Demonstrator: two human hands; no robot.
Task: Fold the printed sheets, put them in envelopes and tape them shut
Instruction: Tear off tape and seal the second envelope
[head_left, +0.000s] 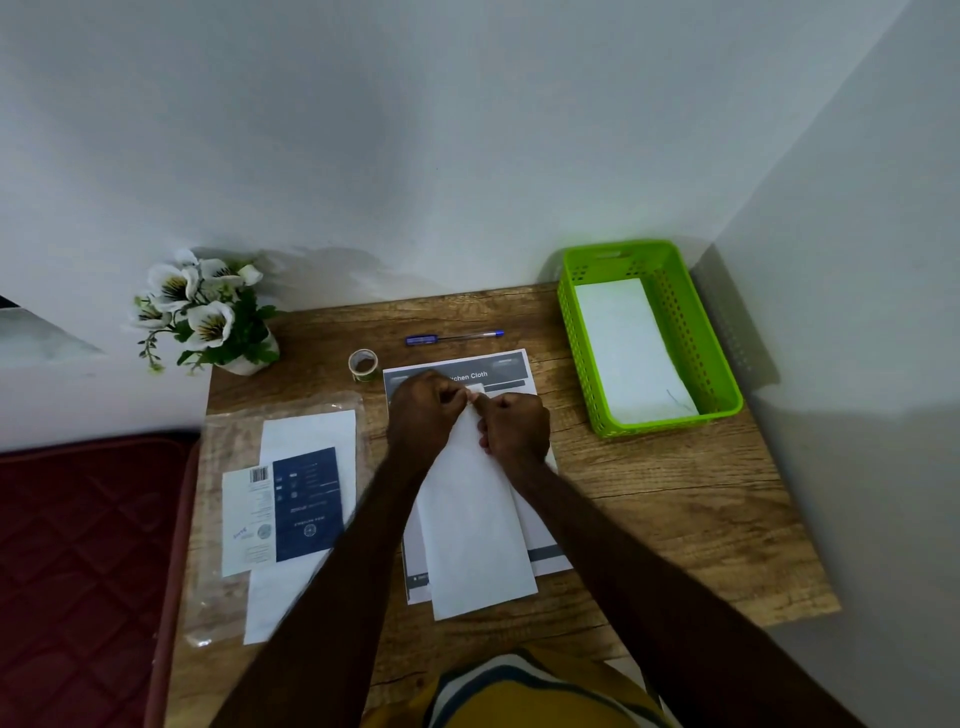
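The envelope (475, 525) lies lengthwise on the wooden table (675, 519), on top of the printed sheets (506, 366), its far end pinched between your two hands. Your left hand (423, 415) is closed on the left of that end, your right hand (517, 426) closed on the right, and the fingertips meet at its tip. Just beyond your grip, to the left, stands the tape roll (362, 364); farther out lies a blue pen (454, 338). Well right of your grip sits a green basket (719, 384) holding a white envelope. Left of your grip lies a clear packet of envelopes (291, 519), with a flower pot (208, 312) beyond it.
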